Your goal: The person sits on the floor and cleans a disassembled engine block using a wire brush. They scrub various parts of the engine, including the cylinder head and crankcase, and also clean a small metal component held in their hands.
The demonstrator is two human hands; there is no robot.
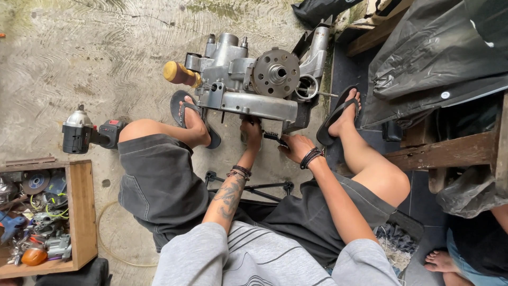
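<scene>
Seated person, legs spread, viewed from the head camera looking down. A grey metal engine block (248,79) sits on the concrete floor (79,63) between the two feet, both in dark flip-flops. Block shows a round flange with a ring of holes (275,72) facing up, a yellowish cylindrical part (179,73) projecting at its left end, and a silvery arm at the upper right. Left hand (251,131) reaches forward to the near lower edge of the block, fingers curled against the underside of the casing; whether it grips a part there or only presses on it cannot be told. Right hand (296,146) lies just beside it, clenched around a small dark brush (273,137) whose bristle end points toward the left hand and lies close under the block's edge. Both wrists carry dark bands; left forearm is tattooed. Left of the left knee, on the floor, a cordless impact wrench (87,132), grey and black with a red detail, lies well apart from the hands. Lower left: an open wooden box (82,212) holding mixed tools, discs and wires. A black folding stand (254,186) lies on the floor under the forearms. Right side: a black plastic sheet (434,53) over rough timber, and another person's bare foot (442,260) at the lower right corner.
</scene>
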